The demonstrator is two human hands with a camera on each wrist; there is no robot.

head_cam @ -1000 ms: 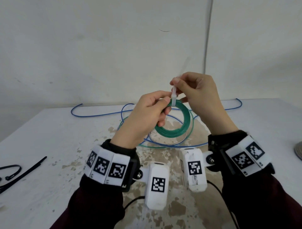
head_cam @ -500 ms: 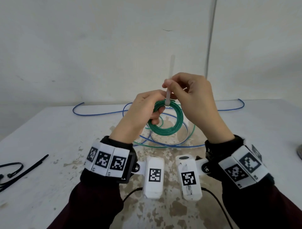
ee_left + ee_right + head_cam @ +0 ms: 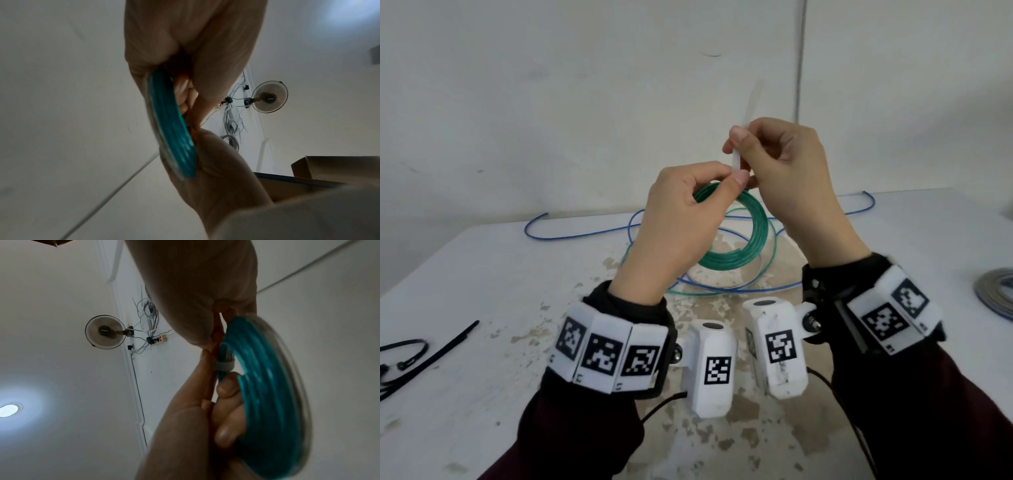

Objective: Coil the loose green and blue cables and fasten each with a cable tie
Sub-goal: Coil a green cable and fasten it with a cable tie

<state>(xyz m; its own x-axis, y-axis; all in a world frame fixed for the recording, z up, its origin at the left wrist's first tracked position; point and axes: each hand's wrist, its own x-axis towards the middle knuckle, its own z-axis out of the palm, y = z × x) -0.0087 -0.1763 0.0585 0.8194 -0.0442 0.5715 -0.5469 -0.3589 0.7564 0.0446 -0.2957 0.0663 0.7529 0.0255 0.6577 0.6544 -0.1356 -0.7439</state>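
My left hand (image 3: 722,175) holds the coiled green cable (image 3: 743,251) upright above the table, gripping it at its top. In the left wrist view the green coil (image 3: 170,128) sits between the curled fingers. A white cable tie (image 3: 737,161) loops the coil at that spot. My right hand (image 3: 743,148) pinches the tie's tail, which sticks up blurred above the fingers. In the right wrist view the tie's white band (image 3: 224,365) wraps the green coil (image 3: 265,386). The blue cable (image 3: 585,234) lies loose on the table behind and under the coil.
Black cable ties (image 3: 417,349) lie at the white table's left edge (image 3: 448,260). Another coiled cable (image 3: 996,296) shows at the right border. A loose length of green cable (image 3: 698,292) trails on the table under the hands. A plain wall stands close behind.
My right hand has drawn the white tie's tail upward, so more of it shows above the fingers. Both hands and the green coil rose a little.
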